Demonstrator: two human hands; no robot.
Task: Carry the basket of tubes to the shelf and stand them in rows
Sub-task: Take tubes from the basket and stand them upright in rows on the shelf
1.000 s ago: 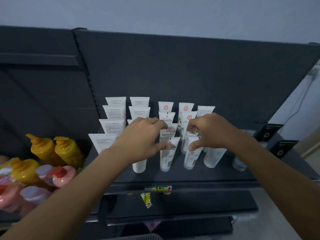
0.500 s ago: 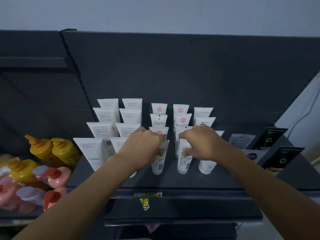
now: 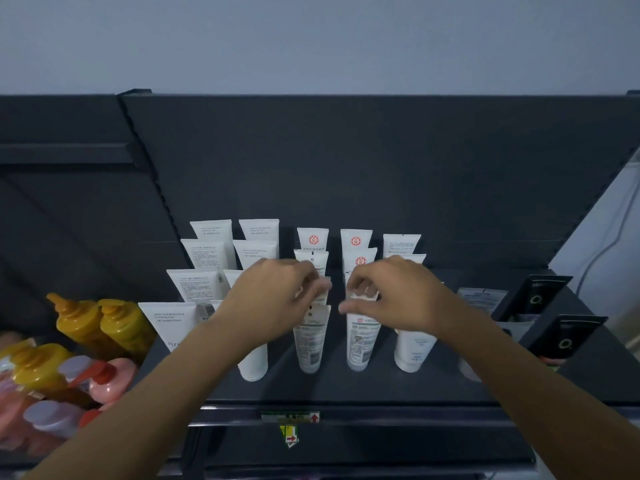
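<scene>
Several white tubes stand cap-down in five columns on the dark shelf (image 3: 346, 393). My left hand (image 3: 273, 299) reaches over the second column, and its fingertips pinch the crimped top of a white tube (image 3: 322, 294) in the third column, just behind the front tube (image 3: 311, 344). Beside it, my right hand (image 3: 401, 296) pinches the top of the front tube (image 3: 360, 341) in the fourth column. Two tubes with red round logos (image 3: 356, 240) stand at the back. The basket is not in view.
Yellow pump bottles (image 3: 83, 323) and pink bottles (image 3: 110, 379) crowd the lower shelf at left. Black tubes (image 3: 543, 296) stand in a holder at right, with a flat pouch (image 3: 481, 299) beside them. A price label (image 3: 291, 416) sits on the shelf's front edge.
Both hands stay on the tube tops in the middle columns. The front tubes that leaned a second ago now stand straighter. My view has shifted slightly.
</scene>
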